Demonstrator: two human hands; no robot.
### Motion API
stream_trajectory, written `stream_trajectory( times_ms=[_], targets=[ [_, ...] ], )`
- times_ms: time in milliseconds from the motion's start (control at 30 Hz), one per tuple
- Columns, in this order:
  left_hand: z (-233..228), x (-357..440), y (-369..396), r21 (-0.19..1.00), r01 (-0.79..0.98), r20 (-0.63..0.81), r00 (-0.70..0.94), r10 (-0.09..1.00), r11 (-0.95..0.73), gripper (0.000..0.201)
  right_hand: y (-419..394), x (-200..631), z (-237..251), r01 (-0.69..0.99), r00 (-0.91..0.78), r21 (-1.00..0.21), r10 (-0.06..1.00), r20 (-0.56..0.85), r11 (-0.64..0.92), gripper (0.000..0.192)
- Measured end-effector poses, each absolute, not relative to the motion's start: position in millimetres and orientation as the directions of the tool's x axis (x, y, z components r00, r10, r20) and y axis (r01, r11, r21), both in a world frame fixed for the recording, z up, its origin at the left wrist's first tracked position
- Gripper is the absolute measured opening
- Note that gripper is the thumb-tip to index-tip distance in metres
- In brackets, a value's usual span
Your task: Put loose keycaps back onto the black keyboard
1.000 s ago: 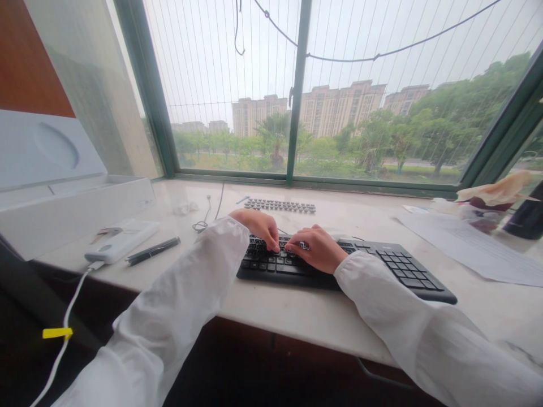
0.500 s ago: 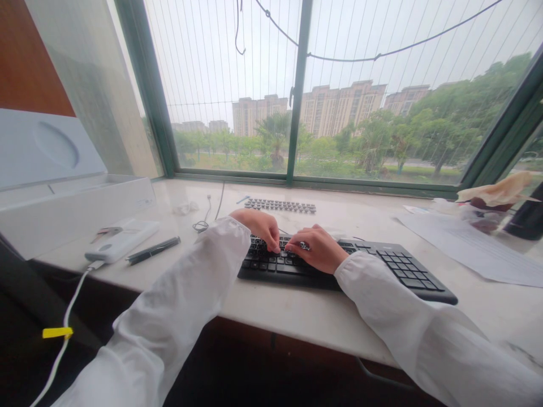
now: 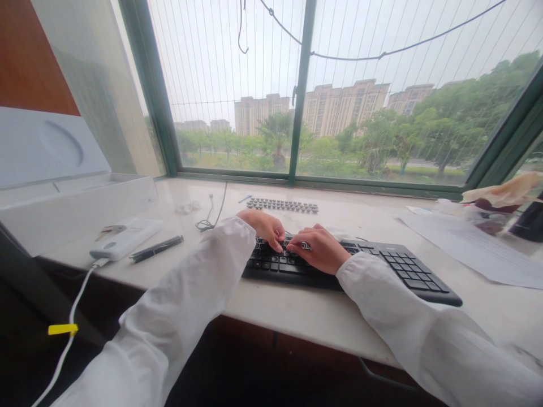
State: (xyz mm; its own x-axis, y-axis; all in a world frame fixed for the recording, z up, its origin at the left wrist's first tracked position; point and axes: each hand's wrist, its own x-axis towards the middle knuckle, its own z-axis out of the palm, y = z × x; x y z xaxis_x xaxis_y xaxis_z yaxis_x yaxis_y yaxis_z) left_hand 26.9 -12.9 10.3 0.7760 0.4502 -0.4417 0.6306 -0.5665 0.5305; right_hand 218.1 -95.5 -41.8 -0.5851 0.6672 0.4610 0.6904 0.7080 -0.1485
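A black keyboard lies near the front edge of the white sill, its number pad uncovered on the right. Over its left part my left hand is closed, thumb and fingers pinched down at the keys. Facing it, my right hand bends over the keys, thumb and index finger drawn together in a loop. Whatever the fingertips of either hand grip is too small or hidden. Some key positions between the hands look lighter, without dark caps. Behind the keyboard stand rows of small loose keycaps, with a thin blue stick beside them.
To the left lie a black pen, a white power bank with a white cable, and a white box. A thin dark cable sits behind my left sleeve. White papers spread on the right.
My left hand's fingers have shifted slightly, with the index finger more visible above the thumb. My right hand stays nearly still. The whole view has moved a little.
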Motion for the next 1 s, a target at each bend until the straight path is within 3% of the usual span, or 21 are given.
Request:
stream_trajectory(
  times_ms=[200,400,633,833,1000],
  targets=[
    [11.1,26.9,-12.5,0.473,0.645,-0.459,0.762,0.457,-0.601,0.039,-96.5,217.6,-41.9,0.698,-0.578,-0.156,0.679,0.452,0.698,0.022],
    [13.4,26.3,-16.8,0.575,0.607,-0.445,0.794,0.413,-0.549,0.036,-95.2,218.7,-43.5,0.702,-0.571,-0.151,0.677,0.464,0.696,0.023],
    [12.9,25.6,-16.8,0.552,0.612,-0.481,0.789,0.383,-0.566,0.039,-94.2,218.2,-44.1,0.695,-0.587,-0.137,0.667,0.458,0.706,0.022],
    [9.7,22.5,-10.1,0.480,0.627,-0.410,0.779,0.475,-0.613,0.051,-96.6,217.1,-42.0,0.695,-0.581,-0.143,0.668,0.465,0.705,0.021],
    [9.9,26.1,-7.4,0.395,0.676,-0.447,0.733,0.513,-0.621,0.054,-96.9,216.8,-41.7,0.693,-0.589,-0.138,0.665,0.459,0.708,0.022]
  ],
)
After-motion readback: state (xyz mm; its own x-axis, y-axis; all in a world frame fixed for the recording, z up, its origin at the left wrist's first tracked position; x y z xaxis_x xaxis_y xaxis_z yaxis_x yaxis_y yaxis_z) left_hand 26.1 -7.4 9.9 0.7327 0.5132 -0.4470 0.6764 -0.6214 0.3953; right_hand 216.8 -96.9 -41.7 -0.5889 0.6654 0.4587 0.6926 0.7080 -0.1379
